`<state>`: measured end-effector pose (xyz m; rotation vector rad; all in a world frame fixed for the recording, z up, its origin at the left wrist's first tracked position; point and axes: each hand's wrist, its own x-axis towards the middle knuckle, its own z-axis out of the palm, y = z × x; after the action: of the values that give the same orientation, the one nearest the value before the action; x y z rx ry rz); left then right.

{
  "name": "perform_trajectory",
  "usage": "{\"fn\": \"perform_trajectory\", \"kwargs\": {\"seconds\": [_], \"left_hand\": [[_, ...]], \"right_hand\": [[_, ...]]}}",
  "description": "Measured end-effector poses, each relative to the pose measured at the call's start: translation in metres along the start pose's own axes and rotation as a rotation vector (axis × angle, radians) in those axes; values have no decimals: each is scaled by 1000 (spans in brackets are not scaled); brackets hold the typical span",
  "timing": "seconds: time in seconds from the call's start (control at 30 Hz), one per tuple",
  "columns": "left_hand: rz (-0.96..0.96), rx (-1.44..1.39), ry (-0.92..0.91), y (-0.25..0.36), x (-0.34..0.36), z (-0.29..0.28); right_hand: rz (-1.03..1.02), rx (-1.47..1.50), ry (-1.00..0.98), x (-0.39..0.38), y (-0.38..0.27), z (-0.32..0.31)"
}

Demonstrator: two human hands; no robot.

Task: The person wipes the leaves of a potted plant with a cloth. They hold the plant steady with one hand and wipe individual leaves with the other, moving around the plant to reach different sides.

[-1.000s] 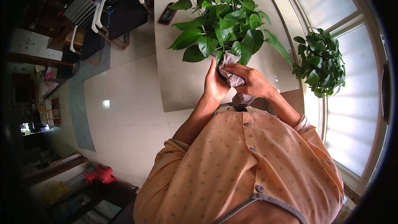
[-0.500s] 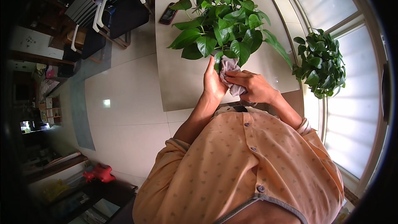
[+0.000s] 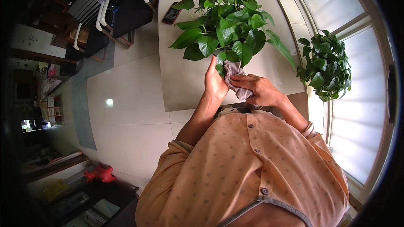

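Note:
A leafy green potted plant (image 3: 229,23) stands on the pale table, its pot mostly hidden under the leaves. My left hand (image 3: 215,85) is at the plant's near side, palm up and thumb stretched out along a low-hanging leaf (image 3: 220,62). The leaf lies against this hand, whose fingers are mostly hidden behind leaf and cloth. My right hand (image 3: 265,91) grips a crumpled greyish-pink cloth (image 3: 234,72), fingers pressed on it. The cloth's upper end touches the leaf's lower right part, close beside my left palm.
A dark phone (image 3: 171,14) lies near the left edge of the table (image 3: 181,88). Black-seated chairs (image 3: 132,17) stand at the far left. Another leafy plant (image 3: 325,65) is to the right by the frosted window (image 3: 357,101). A red object (image 3: 100,173) is at the lower left.
My right hand and the cloth have shifted slightly down and to the right along the leaf. My left hand has hardly moved.

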<state>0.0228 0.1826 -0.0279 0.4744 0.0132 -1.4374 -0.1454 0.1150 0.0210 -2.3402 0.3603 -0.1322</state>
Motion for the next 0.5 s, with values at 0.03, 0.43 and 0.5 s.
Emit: {"fn": "perform_trajectory", "kwargs": {"seconds": [0.03, 0.43, 0.5], "left_hand": [[8, -3, 2, 0, 0, 0], [24, 90, 43, 19, 9, -23], [33, 109, 51, 21, 9, -24]], "right_hand": [[-7, 2, 2, -1, 1, 0], [118, 68, 5, -38, 28, -13], [107, 18, 52, -44, 34, -13]]}}
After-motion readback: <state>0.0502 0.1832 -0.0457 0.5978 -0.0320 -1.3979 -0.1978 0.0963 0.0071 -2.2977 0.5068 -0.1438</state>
